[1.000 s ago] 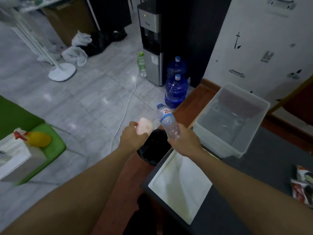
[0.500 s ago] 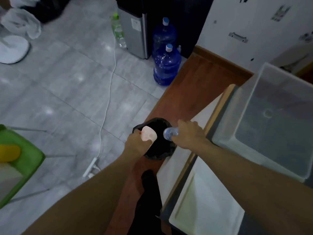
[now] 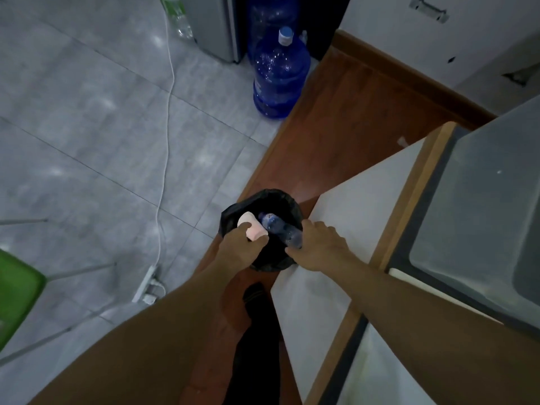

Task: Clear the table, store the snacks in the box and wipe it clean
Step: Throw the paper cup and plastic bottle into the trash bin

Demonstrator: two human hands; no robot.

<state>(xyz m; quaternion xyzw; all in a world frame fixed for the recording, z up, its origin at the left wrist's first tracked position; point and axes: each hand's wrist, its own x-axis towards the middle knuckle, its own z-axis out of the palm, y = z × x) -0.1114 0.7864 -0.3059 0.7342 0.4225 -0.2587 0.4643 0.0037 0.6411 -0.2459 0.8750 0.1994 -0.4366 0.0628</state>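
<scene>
Reaching lower than half a second ago: both hands are now at the mouth of the black-lined bin, which stands on the floor left of the counter. Left hand fingers curl round the pink cup over the opening. Right hand fingers grip the water bottle by its base, cap end inside the bin, just beside the cup.

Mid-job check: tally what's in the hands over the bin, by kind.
Paper cup, held by the left hand: 1
Small water bottle, held by the right hand: 1
Total: 2, both over the black-lined bin.
</scene>
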